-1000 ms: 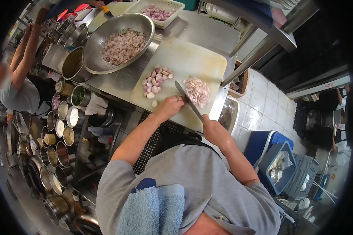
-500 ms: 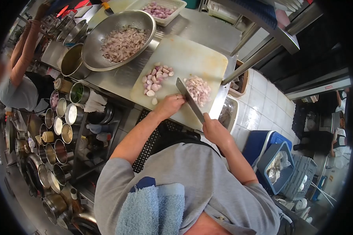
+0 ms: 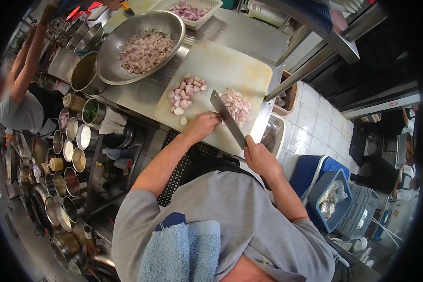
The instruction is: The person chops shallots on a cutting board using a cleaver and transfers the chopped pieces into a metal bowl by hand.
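Observation:
My right hand (image 3: 260,156) is wrapped round the handle of a broad knife (image 3: 227,117) whose blade slants over the white cutting board (image 3: 230,56). Close against the blade's left side, my left hand (image 3: 204,126) has its fingers curled down on the board; whatever they pinch is hidden. To the right of the blade lies a heap of chopped shallots (image 3: 237,106). Whole peeled shallots (image 3: 185,92) sit in a pile on the board's left part, with a single pale one (image 3: 183,121) apart, near my left hand.
A large steel bowl (image 3: 174,28) of chopped shallots tilts beside the board, over a pot (image 3: 83,75). Behind stands a white basket (image 3: 215,8) of shallots. A metal post (image 3: 286,84) rises at the right. Several small pots fill the left, where another person (image 3: 19,110) stands.
The knife and both hands have barely shifted over the board. The whole view has moved very slightly, and the piles look much the same.

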{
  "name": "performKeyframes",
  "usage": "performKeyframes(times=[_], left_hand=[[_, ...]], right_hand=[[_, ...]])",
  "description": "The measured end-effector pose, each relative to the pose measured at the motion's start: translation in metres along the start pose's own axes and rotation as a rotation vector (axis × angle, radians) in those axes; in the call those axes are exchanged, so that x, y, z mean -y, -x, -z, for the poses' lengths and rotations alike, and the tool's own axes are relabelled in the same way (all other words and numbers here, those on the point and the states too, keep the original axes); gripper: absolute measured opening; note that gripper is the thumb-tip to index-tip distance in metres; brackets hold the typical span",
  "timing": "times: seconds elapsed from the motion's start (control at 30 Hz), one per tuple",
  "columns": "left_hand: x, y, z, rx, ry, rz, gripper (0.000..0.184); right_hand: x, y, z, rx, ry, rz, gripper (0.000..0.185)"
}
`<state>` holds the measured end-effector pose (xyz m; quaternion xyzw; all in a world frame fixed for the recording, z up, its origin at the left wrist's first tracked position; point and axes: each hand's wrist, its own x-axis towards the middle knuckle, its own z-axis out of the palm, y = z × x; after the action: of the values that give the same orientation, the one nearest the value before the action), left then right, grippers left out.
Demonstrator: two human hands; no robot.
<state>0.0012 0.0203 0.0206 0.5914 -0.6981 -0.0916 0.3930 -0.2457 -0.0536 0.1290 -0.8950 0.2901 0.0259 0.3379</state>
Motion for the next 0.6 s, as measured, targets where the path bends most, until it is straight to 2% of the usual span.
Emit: performKeyframes(times=[0.27,0.4,0.5,0.6], left_hand=[[-0.001,0.001,0.000,-0.011,0.019,0.025,0.014],[-0.002,0.001,-0.001,-0.003,-0.009,0.040,0.013],[-0.009,0.004,-0.001,-0.015,0.079,0.139,0.015],[-0.022,0.008,0.016,-0.194,0.053,0.163,0.017]], right_hand=[[-0.001,0.006,0.000,0.026,-0.032,-0.027,0.019],[-0.013,-0.018,-0.021,0.002,-0.033,-0.010,0.022],[-0.020,-0.031,-0.010,-0.051,-0.063,0.017,0.024],[-0.012,-0.015,0.009,-0.107,-0.031,-0.028,0.025]])
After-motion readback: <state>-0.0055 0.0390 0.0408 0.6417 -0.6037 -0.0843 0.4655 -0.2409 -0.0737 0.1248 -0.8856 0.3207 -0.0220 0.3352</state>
